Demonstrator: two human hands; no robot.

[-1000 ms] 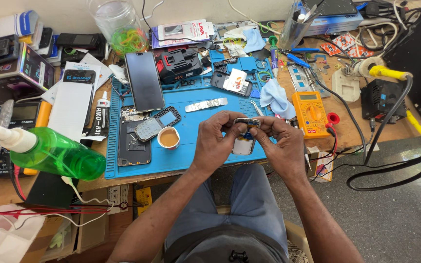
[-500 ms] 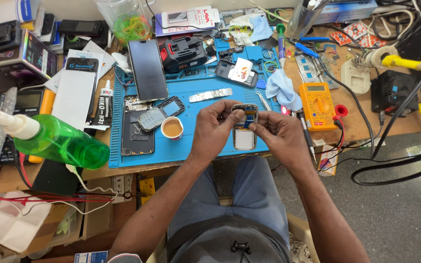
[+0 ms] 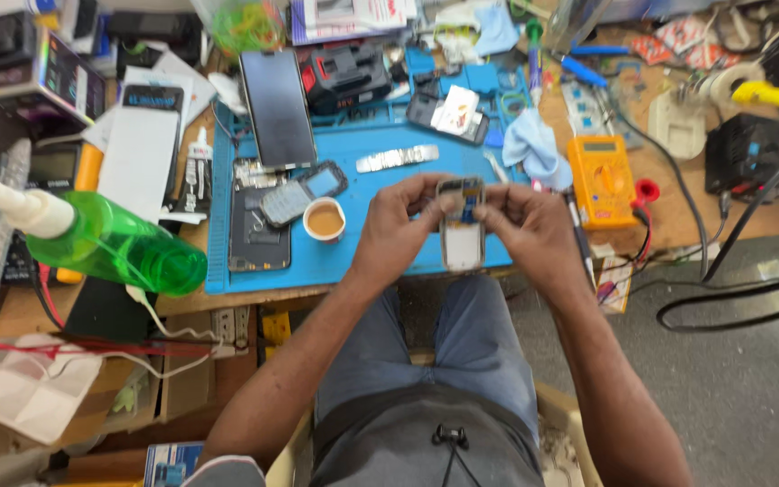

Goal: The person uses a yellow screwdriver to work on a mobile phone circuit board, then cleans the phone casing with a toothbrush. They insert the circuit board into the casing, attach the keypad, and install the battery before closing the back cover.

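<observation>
Both hands hold a small opened phone upright over the front edge of the blue work mat. My left hand grips its left side, thumb near the top. My right hand pinches the top right corner, where blue and gold parts show. The phone's lower half is pale and bare. A small cup of brown liquid stands just left of my left hand. A keypad phone lies beyond the cup.
A green spray bottle lies at the left. A large dark phone, a metal strip, an orange multimeter with red leads, a blue cloth and black cables surround the mat.
The phone has turned from lying across between my hands to standing upright, and my hands have shifted with it nearer the mat's front edge.
</observation>
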